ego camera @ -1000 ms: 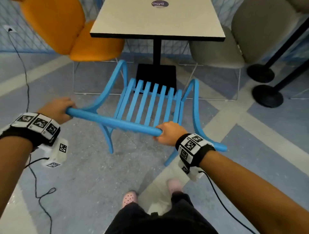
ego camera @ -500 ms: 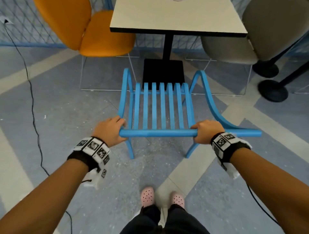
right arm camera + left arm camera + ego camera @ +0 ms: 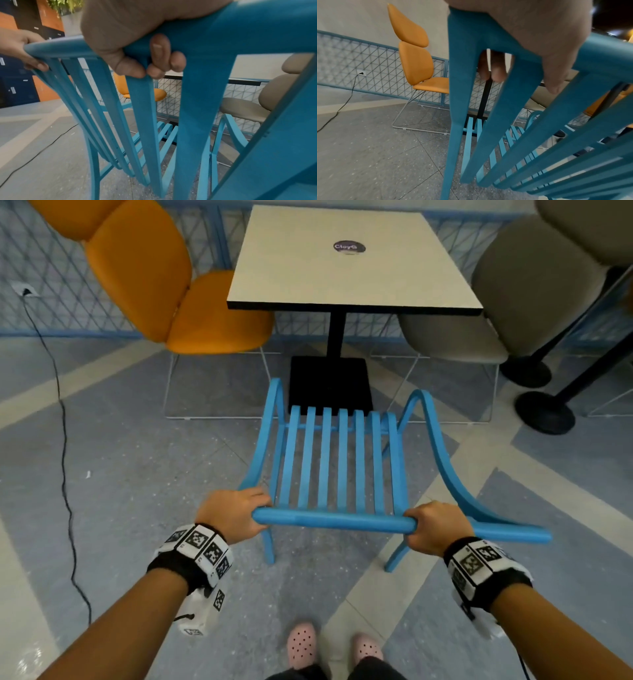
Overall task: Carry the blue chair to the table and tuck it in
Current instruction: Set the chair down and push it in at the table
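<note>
The blue slatted chair (image 3: 339,460) faces the table (image 3: 352,265), its front edge close to the table's black base (image 3: 330,381). My left hand (image 3: 236,513) grips the left end of the chair's top rail (image 3: 332,520). My right hand (image 3: 433,527) grips the same rail further right. In the left wrist view my left hand (image 3: 522,44) wraps over the rail with its fingers curled behind. Thumb and fingers of my right hand (image 3: 137,54) close round the rail in the right wrist view. I cannot tell whether the chair's legs touch the floor.
An orange chair (image 3: 181,299) stands left of the table, and a beige chair (image 3: 496,313) right of it. Black round stand bases (image 3: 544,412) sit on the floor at right. A black cable (image 3: 65,460) trails along the floor at left. My feet (image 3: 332,645) are behind the chair.
The chair has swung round from a slant to face the table squarely and has moved nearer to it. Both hands have kept their grip on the top rail.
</note>
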The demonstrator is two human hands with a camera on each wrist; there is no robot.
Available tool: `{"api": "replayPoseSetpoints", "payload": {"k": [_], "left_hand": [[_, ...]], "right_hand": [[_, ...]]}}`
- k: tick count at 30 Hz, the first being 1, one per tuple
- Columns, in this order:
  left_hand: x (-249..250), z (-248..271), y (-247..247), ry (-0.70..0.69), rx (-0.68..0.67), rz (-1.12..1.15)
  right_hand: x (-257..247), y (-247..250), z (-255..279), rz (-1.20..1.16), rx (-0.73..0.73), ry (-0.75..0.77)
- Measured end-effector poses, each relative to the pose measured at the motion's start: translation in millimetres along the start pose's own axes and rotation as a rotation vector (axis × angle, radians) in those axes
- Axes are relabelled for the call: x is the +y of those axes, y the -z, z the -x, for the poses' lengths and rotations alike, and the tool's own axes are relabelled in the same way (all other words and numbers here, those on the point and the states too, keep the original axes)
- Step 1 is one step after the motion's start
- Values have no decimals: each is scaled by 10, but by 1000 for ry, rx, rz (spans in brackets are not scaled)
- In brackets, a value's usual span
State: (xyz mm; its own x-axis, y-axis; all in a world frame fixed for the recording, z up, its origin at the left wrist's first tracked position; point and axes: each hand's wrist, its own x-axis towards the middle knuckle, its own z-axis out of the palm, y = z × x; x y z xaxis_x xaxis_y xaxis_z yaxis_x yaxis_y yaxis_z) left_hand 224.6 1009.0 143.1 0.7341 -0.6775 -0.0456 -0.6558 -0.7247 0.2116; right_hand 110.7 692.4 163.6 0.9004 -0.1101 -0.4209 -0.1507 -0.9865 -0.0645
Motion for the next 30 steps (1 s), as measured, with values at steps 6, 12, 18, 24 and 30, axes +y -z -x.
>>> {"api": "replayPoseSetpoints", "payload": {"k": [6,12,18,24,30], "left_hand": [[19,-262,64,0,0,-24],[18,-728,64,121,43,10],[101,-1232,212,358,4,-92],[176,-1517,160,338,60,-105],[188,-1549,120,407,42,13]], "right_hand": [[161,148,-267,-15,19,32],[315,421,-677,-13,4,66],[519,679,-1206,-2,33,99],[889,699,-1507,-156,201,4],[1573,480,-1311,-245,378,-192]]}}
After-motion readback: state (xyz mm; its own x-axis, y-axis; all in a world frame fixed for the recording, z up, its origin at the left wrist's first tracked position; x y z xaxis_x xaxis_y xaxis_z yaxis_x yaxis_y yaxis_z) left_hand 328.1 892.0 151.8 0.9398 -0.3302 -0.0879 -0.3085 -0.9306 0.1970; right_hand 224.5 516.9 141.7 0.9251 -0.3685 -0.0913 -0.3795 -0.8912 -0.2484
